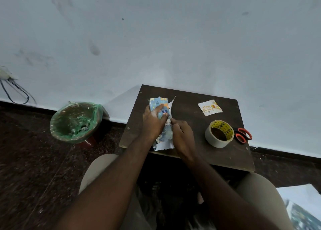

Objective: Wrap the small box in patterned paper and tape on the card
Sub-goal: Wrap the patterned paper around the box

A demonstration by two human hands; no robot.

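The head view looks down on a small dark wooden table pushed against a pale wall, with the person's knees in light trousers showing below its near edge. On the left half of the tabletop lies the small box, already covered on top in patterned paper printed in blue with bits of orange and white. The left hand lies flat across the box, fingers spread and pressing the paper down, the fingertips reaching its right edge. The right hand sits just beside it on the right, fingers curled, thumb and forefinger seemingly pinching the loose edge of the paper where the white underside turns up along the box's side. A white flap of paper sticks out past the far end of the box and another lies flat at the near end, by the wrists.

Further right on the table, well apart from the box, the card lies face up, white with gold lettering and balloons. Nearer the person stands a roll of tape with a yellow printed core, lying on its flat side. Just beside it, at the table's right edge, are scissors with red handles.

On the dark floor to the left stands a bin lined with a green bag, with scraps inside. More patterned paper lies on the floor at the lower right corner.
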